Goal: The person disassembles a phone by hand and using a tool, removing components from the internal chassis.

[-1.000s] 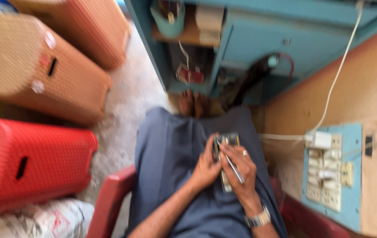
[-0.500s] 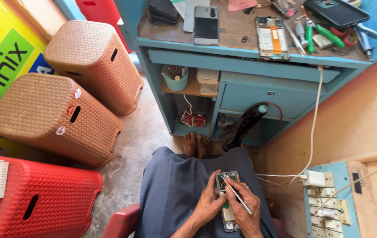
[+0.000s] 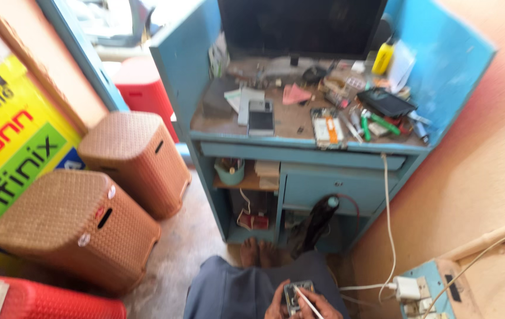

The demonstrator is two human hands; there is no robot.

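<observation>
At the bottom edge of the head view my left hand (image 3: 277, 305) holds a small opened phone (image 3: 295, 293) over my lap. My right hand (image 3: 322, 308) grips a thin white tool (image 3: 307, 300) whose tip rests on the phone. Both hands are partly cut off by the frame edge. My feet (image 3: 258, 254) rest on the floor under the blue workbench (image 3: 300, 147).
The workbench top carries a phone (image 3: 260, 118), an opened phone (image 3: 327, 127), screwdrivers (image 3: 376, 124), a yellow bottle (image 3: 383, 58) and a dark monitor (image 3: 300, 26). Two brown woven stools (image 3: 81, 218) and red stools (image 3: 46, 301) stand at left. A blue socket board (image 3: 424, 292) with white cable hangs at right.
The view has tilted up: the bench top and monitor now show, and my hands with the phone have slid to the bottom edge. Their grip looks unchanged.
</observation>
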